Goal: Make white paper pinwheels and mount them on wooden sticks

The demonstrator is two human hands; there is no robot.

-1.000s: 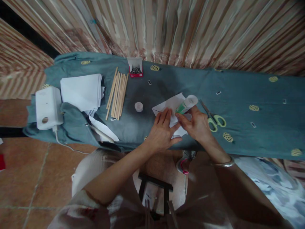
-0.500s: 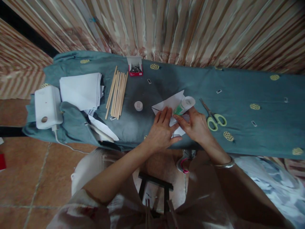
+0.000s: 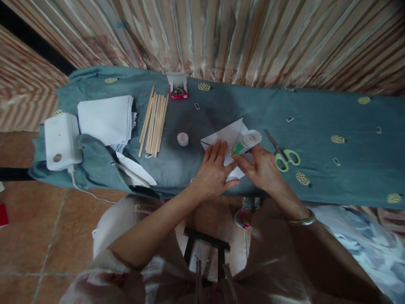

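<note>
My left hand (image 3: 212,171) lies flat with fingers spread on a folded white paper (image 3: 228,136) at the near edge of a table covered in blue-green cloth (image 3: 316,122). My right hand (image 3: 261,168) grips a green and white glue tube (image 3: 246,142), tipped so its lower end meets the paper beside my left fingers. The white cap (image 3: 182,139) of the tube stands on the cloth to the left of the paper.
Green-handled scissors (image 3: 282,152) lie right of my right hand. Several wooden sticks (image 3: 154,122), a red box of clips (image 3: 179,91), a stack of white paper (image 3: 105,119) and a white device with a cord (image 3: 60,136) are at the left. A striped curtain hangs behind.
The glue tube has shifted slightly lower and left on the paper. The view has drifted a little; both hands stay on the paper.
</note>
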